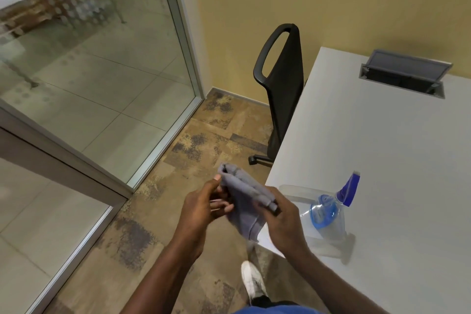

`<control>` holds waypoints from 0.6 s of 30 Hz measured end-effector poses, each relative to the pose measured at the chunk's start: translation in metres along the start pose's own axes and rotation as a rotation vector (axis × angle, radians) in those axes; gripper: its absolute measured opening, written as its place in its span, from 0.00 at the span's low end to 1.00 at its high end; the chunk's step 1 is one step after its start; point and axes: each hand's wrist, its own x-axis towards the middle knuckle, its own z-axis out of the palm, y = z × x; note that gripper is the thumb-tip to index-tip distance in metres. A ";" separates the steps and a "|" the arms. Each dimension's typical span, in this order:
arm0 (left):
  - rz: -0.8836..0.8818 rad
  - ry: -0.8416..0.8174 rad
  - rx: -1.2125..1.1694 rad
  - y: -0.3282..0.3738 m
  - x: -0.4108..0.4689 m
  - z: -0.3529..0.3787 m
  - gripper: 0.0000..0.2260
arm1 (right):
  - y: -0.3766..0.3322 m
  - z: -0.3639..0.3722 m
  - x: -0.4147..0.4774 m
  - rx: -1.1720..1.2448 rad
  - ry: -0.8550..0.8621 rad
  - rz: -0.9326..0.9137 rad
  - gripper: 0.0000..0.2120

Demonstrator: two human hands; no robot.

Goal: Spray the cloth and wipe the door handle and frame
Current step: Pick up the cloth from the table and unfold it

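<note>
I have the grey cloth [244, 196] pinched between both hands, folded into a roll, over the floor just off the corner of the white desk [382, 148]. My left hand [201, 209] grips the upper end with the thumb on top; my right hand [283, 214] is clamped on the lower end. The cloth's long axis runs from upper-left down to lower-right. The spray bottle [328, 214] stands on the desk just right of my right hand, nozzle pointing up and away. The right hand is nearer, so I judge it takes the bottle. No door handle is in view.
</note>
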 end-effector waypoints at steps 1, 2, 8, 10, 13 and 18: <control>0.064 0.041 0.140 -0.001 0.002 -0.003 0.21 | -0.001 -0.006 0.006 0.098 -0.010 0.093 0.05; 0.119 0.083 0.247 -0.003 0.003 -0.007 0.25 | -0.001 -0.011 0.012 0.205 -0.027 0.176 0.07; -0.032 -0.255 0.178 -0.012 0.019 -0.014 0.45 | -0.001 -0.019 0.024 0.656 -0.084 0.535 0.14; -0.147 -0.389 0.081 -0.019 0.020 -0.010 0.39 | 0.000 -0.018 0.024 0.650 -0.070 0.559 0.14; -0.258 -0.386 -0.006 -0.034 0.017 -0.001 0.33 | 0.003 -0.018 0.022 0.510 0.055 0.584 0.16; -0.305 -0.294 -0.145 -0.048 0.018 0.013 0.22 | 0.026 -0.034 0.012 0.045 0.214 0.660 0.14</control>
